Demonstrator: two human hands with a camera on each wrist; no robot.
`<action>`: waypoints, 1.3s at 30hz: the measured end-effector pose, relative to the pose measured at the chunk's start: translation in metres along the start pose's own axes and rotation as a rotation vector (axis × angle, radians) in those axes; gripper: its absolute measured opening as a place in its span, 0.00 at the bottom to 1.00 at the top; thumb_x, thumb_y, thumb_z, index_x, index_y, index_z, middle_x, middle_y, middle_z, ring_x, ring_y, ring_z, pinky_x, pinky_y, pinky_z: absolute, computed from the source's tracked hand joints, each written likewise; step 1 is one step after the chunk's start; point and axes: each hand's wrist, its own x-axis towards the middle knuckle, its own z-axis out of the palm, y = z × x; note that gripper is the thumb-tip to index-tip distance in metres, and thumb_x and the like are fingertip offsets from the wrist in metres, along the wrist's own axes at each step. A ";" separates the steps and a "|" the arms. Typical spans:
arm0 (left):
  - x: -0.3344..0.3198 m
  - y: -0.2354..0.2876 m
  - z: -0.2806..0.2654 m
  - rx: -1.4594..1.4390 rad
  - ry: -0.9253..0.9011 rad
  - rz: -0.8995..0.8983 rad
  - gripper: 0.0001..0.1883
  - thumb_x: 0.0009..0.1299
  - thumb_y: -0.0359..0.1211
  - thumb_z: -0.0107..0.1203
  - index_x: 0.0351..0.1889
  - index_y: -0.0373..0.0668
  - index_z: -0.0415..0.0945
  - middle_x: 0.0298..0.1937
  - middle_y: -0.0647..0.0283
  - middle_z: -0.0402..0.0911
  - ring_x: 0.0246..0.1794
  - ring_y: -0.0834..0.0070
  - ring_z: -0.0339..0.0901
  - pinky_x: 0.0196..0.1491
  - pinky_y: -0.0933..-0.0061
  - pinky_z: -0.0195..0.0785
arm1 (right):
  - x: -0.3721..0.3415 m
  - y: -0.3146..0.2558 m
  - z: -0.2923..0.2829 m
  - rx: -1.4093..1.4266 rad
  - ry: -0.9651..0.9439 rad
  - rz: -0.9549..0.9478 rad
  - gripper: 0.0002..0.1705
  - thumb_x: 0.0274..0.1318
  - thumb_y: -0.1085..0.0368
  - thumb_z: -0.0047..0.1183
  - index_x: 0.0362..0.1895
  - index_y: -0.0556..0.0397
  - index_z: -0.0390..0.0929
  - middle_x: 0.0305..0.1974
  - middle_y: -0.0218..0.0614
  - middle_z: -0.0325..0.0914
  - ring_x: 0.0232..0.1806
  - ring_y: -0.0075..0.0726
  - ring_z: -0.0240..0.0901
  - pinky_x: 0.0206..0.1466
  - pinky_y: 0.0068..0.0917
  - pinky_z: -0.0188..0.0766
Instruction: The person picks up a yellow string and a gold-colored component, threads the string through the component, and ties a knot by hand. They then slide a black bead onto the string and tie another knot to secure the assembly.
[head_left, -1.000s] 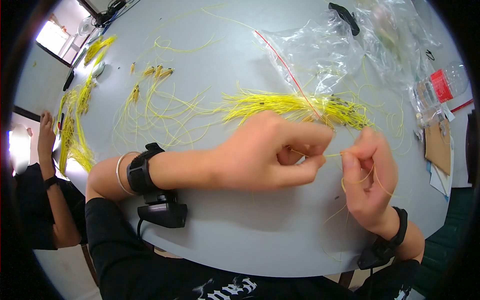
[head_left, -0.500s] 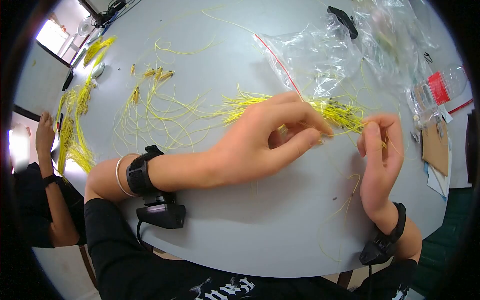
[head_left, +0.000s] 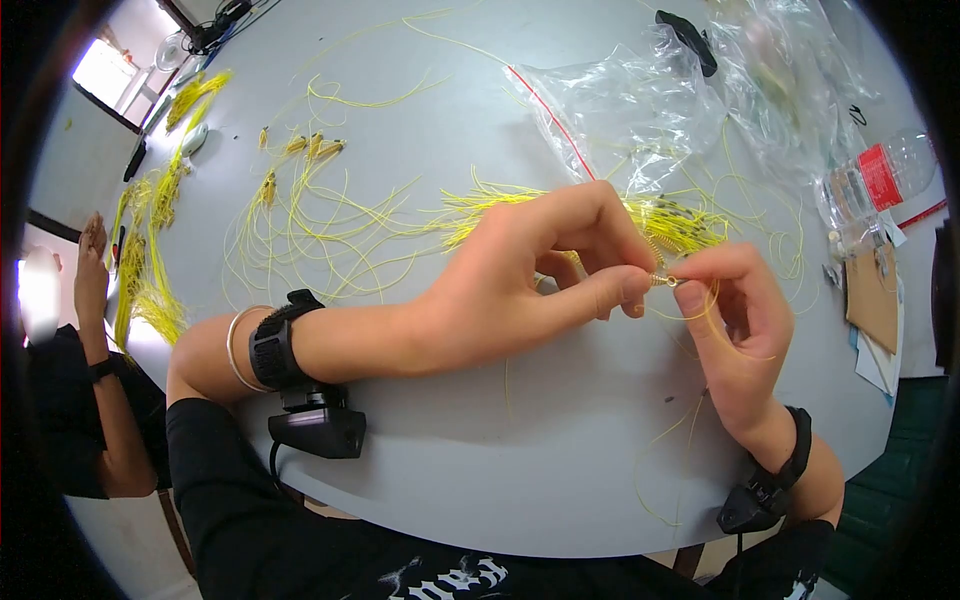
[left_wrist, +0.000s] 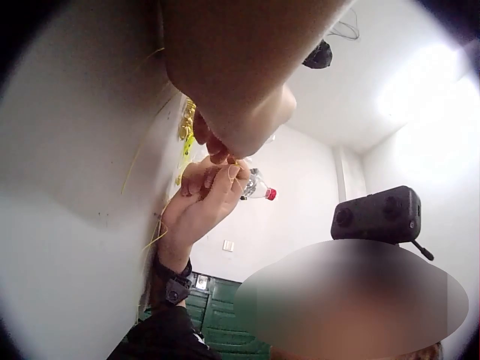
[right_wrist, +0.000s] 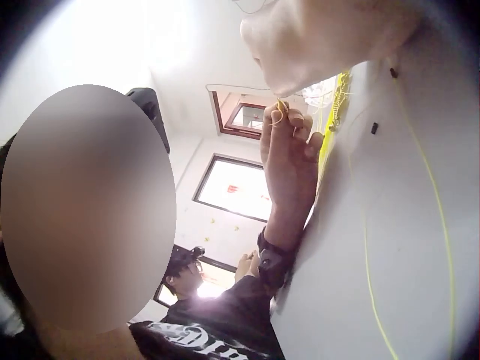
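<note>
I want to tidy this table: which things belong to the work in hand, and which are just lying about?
Apparently in use:
gold coil, between left hand and right hand
yellow strand bundle
gold-ended yellow strands

Apparently just lying about:
red-labelled bottle
brown cardboard
clear bag (possibly packaging)

**Red-labelled bottle and brown cardboard at my right**

On my right I'm seeing a clear plastic bottle with a red label [head_left: 880, 175]; nearer me, a flat brown cardboard piece [head_left: 872, 300] is overlapping white paper [head_left: 878, 367]. Far left, a smooth white oval object [head_left: 195, 138] is resting near a slim black object [head_left: 137, 160].
</note>
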 end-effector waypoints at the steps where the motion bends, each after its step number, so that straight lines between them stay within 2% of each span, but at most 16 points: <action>1: 0.000 0.000 0.000 0.007 -0.007 0.002 0.07 0.67 0.29 0.52 0.40 0.37 0.68 0.35 0.64 0.76 0.37 0.78 0.77 0.35 0.81 0.69 | 0.000 -0.001 0.000 0.012 0.005 0.002 0.05 0.55 0.72 0.51 0.38 0.54 0.73 0.30 0.26 0.70 0.22 0.12 0.59 0.23 0.10 0.53; 6: -0.001 -0.003 -0.001 -0.028 -0.059 0.074 0.05 0.66 0.25 0.52 0.38 0.36 0.69 0.34 0.61 0.77 0.36 0.76 0.78 0.34 0.80 0.70 | 0.000 -0.007 0.002 0.206 -0.022 0.101 0.03 0.56 0.72 0.50 0.36 0.55 0.72 0.28 0.24 0.68 0.26 0.11 0.60 0.27 0.11 0.55; 12: -0.002 -0.001 -0.003 0.037 -0.139 0.138 0.07 0.63 0.23 0.54 0.38 0.34 0.69 0.36 0.58 0.78 0.36 0.73 0.80 0.37 0.78 0.72 | -0.002 -0.004 -0.002 0.435 -0.229 0.233 0.02 0.57 0.70 0.48 0.35 0.55 0.70 0.27 0.23 0.66 0.26 0.11 0.59 0.29 0.11 0.55; 15: -0.003 0.005 -0.001 0.022 -0.103 0.060 0.09 0.62 0.23 0.55 0.40 0.34 0.71 0.38 0.57 0.79 0.36 0.73 0.80 0.39 0.77 0.73 | -0.003 -0.004 -0.002 0.367 -0.232 0.224 0.03 0.57 0.70 0.49 0.34 0.55 0.69 0.27 0.24 0.66 0.26 0.12 0.59 0.28 0.12 0.56; 18: 0.001 0.003 0.000 0.167 -0.105 0.328 0.11 0.60 0.24 0.57 0.41 0.33 0.75 0.37 0.56 0.80 0.34 0.73 0.80 0.37 0.76 0.72 | -0.003 -0.010 0.002 0.453 -0.168 0.222 0.03 0.57 0.70 0.49 0.34 0.56 0.70 0.28 0.26 0.68 0.27 0.14 0.60 0.29 0.14 0.56; 21: 0.003 0.001 -0.004 0.213 -0.313 0.524 0.11 0.60 0.25 0.57 0.41 0.33 0.78 0.32 0.58 0.81 0.31 0.71 0.79 0.35 0.75 0.71 | -0.001 0.000 0.001 0.470 -0.257 0.086 0.04 0.57 0.69 0.50 0.34 0.56 0.72 0.30 0.28 0.69 0.29 0.16 0.61 0.30 0.15 0.57; 23: 0.000 -0.006 0.007 0.074 -0.306 0.576 0.08 0.62 0.27 0.55 0.39 0.34 0.79 0.30 0.61 0.81 0.30 0.70 0.77 0.33 0.73 0.69 | 0.001 0.000 0.000 0.484 -0.298 0.106 0.05 0.57 0.68 0.50 0.35 0.57 0.73 0.31 0.30 0.69 0.31 0.17 0.62 0.31 0.16 0.57; 27: -0.005 -0.004 0.010 0.000 -0.414 0.619 0.09 0.66 0.29 0.50 0.37 0.39 0.81 0.31 0.66 0.80 0.31 0.73 0.76 0.31 0.77 0.68 | 0.001 -0.003 -0.001 0.411 -0.353 0.202 0.05 0.57 0.69 0.48 0.35 0.58 0.74 0.32 0.30 0.69 0.31 0.18 0.62 0.33 0.16 0.58; 29: -0.008 0.008 0.010 0.139 -0.461 0.646 0.09 0.66 0.31 0.50 0.37 0.43 0.81 0.30 0.68 0.79 0.30 0.75 0.73 0.34 0.77 0.66 | 0.001 -0.004 -0.001 0.417 -0.336 0.211 0.06 0.57 0.69 0.47 0.37 0.57 0.73 0.32 0.30 0.69 0.31 0.18 0.62 0.32 0.15 0.58; 31: -0.011 0.024 0.008 0.303 -0.410 0.690 0.08 0.65 0.34 0.52 0.37 0.46 0.82 0.30 0.72 0.77 0.30 0.77 0.70 0.38 0.76 0.63 | -0.001 -0.004 0.002 0.413 -0.266 0.200 0.07 0.57 0.70 0.46 0.39 0.57 0.72 0.33 0.30 0.68 0.29 0.17 0.62 0.30 0.14 0.58; 34: -0.011 0.036 0.005 0.475 -0.214 0.784 0.10 0.62 0.40 0.55 0.37 0.49 0.82 0.32 0.76 0.74 0.33 0.79 0.66 0.43 0.75 0.58 | 0.001 -0.003 0.005 0.425 -0.104 0.202 0.12 0.57 0.70 0.43 0.46 0.57 0.68 0.35 0.31 0.68 0.25 0.15 0.60 0.25 0.12 0.57; 37: -0.007 0.029 0.001 0.307 -0.175 0.777 0.12 0.62 0.44 0.56 0.38 0.50 0.80 0.34 0.77 0.71 0.38 0.79 0.64 0.47 0.74 0.55 | 0.004 -0.006 0.001 0.421 0.059 0.256 0.20 0.56 0.71 0.40 0.55 0.57 0.61 0.39 0.32 0.67 0.20 0.13 0.57 0.21 0.10 0.54; 38: -0.007 0.026 -0.005 0.185 -0.219 0.710 0.13 0.63 0.45 0.55 0.39 0.49 0.78 0.35 0.76 0.70 0.41 0.79 0.63 0.47 0.74 0.55 | 0.006 -0.008 0.000 0.396 0.144 0.274 0.20 0.56 0.71 0.40 0.55 0.57 0.61 0.39 0.32 0.67 0.20 0.13 0.57 0.21 0.10 0.54; 39: -0.007 0.027 -0.004 0.026 -0.183 0.593 0.13 0.64 0.45 0.54 0.40 0.49 0.76 0.37 0.75 0.70 0.42 0.79 0.63 0.48 0.74 0.55 | 0.009 -0.012 -0.003 0.369 0.229 0.291 0.20 0.56 0.70 0.40 0.55 0.56 0.61 0.39 0.32 0.67 0.20 0.12 0.57 0.21 0.10 0.53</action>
